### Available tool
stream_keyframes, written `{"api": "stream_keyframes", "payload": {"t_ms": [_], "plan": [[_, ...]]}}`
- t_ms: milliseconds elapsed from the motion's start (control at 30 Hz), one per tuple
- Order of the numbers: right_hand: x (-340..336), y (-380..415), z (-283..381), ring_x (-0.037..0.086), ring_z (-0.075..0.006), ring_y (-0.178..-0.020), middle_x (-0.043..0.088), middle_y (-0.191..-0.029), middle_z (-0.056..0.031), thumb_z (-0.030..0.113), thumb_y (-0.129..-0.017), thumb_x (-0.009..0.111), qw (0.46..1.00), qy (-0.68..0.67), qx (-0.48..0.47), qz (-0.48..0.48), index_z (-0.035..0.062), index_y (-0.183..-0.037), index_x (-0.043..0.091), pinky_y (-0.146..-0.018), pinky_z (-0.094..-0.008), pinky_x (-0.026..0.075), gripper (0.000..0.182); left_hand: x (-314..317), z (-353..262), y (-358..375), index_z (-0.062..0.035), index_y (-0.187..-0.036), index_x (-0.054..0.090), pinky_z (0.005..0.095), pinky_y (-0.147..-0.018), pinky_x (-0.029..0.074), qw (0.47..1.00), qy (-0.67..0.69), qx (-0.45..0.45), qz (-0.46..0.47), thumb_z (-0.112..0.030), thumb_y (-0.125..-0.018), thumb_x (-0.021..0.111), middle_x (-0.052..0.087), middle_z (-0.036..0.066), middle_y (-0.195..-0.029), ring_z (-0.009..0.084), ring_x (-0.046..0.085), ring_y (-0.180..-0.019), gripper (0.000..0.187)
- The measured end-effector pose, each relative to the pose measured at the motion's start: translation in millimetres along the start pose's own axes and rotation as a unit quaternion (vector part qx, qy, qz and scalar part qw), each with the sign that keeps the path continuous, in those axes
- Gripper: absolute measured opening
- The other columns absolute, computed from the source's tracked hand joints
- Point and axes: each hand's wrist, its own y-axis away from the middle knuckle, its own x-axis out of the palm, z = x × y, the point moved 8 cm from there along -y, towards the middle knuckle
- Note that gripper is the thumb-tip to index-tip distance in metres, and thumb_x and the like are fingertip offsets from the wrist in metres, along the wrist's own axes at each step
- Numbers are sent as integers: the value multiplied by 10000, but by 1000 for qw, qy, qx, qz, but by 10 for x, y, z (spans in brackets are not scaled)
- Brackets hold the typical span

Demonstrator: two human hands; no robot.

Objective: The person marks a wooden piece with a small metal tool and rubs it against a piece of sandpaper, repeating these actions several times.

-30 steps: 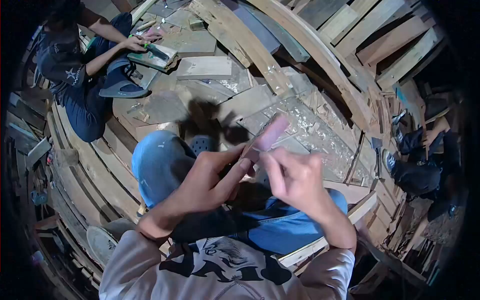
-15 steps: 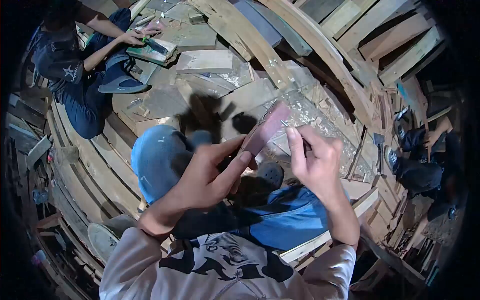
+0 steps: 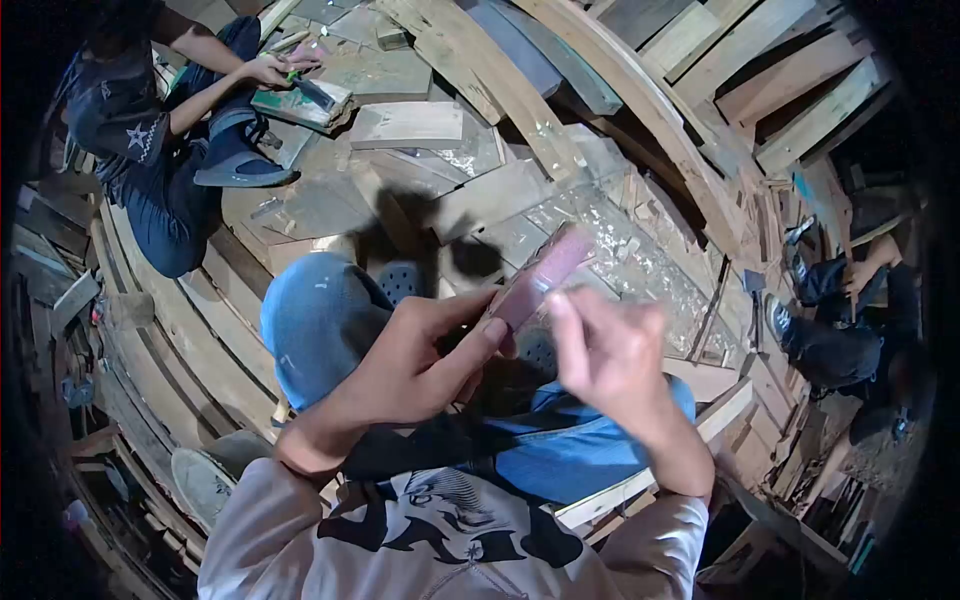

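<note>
A reddish-purple wooden block (image 3: 553, 270) slants up and away in front of me. My left hand (image 3: 420, 345) is closed around its near end, thumb on the near face and fingers behind. My right hand (image 3: 612, 345), smeared by motion, pinches a thin, pale metallic rod (image 3: 541, 284) between thumb and forefinger. The rod's tip lies against the near face of the block, and the rest of it is hidden in the fingers. Both hands are above my lap, over my blue jeans (image 3: 570, 450).
At the upper left a seated person (image 3: 130, 130) holds a dark, green-handled tool (image 3: 310, 92) over a board. Another person's legs (image 3: 835, 345) show at the right. Long planks (image 3: 500, 90) and stacked boards (image 3: 740, 70) lie beyond, with scrap wood around.
My right hand has moved left and closer, bringing the rod's tip lower along the block's face. The block has tilted slightly to the right; my left hand keeps its grip.
</note>
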Motion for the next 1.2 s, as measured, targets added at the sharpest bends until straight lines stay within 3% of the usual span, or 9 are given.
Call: {"api": "stream_keyframes", "payload": {"t_ms": [300,367,533,633,733,833,900,1067,1200], "plan": [[36,-8,171,594,-223,-413,572,-514,-89,99,-908,656,998,-2,-66,18,58,-707,630,-384,-347,429,207,-1,-52,0,47,-1358,540,206,-490,415,1000,-8,26,-9,-184,-1044,487,657,29,-869,39,507,-542,393],[-101,-116,-115,583,-226,-408,565,-513,-87,115,-900,665,998,17,55,-22,61,-695,629,-383,-347,421,216,-26,-56,-1,42,-1369,533,207,-489,413,999,-16,19,-25,-181,-1045,484,657,30,-871,40,505,-544,397],[12,-46,76,567,-239,-417,537,-548,-132,21,-864,657,999,-15,-35,28,5,-735,634,-427,-335,416,132,-20,-54,-4,40,-1370,534,221,-479,400,999,-15,21,-28,-195,-1040,501,649,30,-846,45,489,-534,407],[-134,-57,-105,605,-252,-451,575,-544,-99,123,-879,677,997,17,75,-11,93,-757,654,-415,-359,451,128,-9,-45,31,36,-1346,553,222,-476,398,1000,-2,-28,10,-197,-1041,501,639,26,-821,43,483,-525,388],[46,-6,176,565,-240,-392,556,-512,-110,106,-897,658,997,-30,-72,4,72,-757,652,-385,-359,429,144,-25,-55,-15,47,-1304,572,212,-480,396,999,-16,21,-18,-195,-1039,506,624,10,-809,36,484,-526,365],[-138,-113,-152,556,-228,-377,552,-506,-99,95,-894,658,997,23,76,-17,73,-776,662,-369,-364,413,120,-25,-9,22,36,-1359,541,208,-481,395,1000,-15,3,-21,-174,-1041,496,626,3,-820,35,498,-535,384],[-12,17,96,577,-247,-394,562,-514,-106,87,-904,646,1000,-2,-7,9,51,-767,653,-366,-354,409,142,-11,-95,-10,41,-1106,621,229,-457,414,999,13,37,-31,-174,-1047,490,586,-10,-643,45,530,-507,259],[-100,-101,-100,579,-230,-393,556,-500,-107,99,-930,639,996,12,84,-14,67,-731,638,-366,-344,402,202,-29,-44,-14,37,-1144,623,225,-466,412,1000,0,14,-25,-177,-1044,506,610,-15,-715,33,521,-517,264],[24,-80,33,581,-231,-406,560,-509,-110,98,-914,651,1000,6,2,17,54,-701,626,-395,-353,436,219,-72,-41,-14,31,-1102,628,227,-462,406,999,-3,25,-42,-196,-1047,499,586,-15,-665,34,507,-499,267]]}}
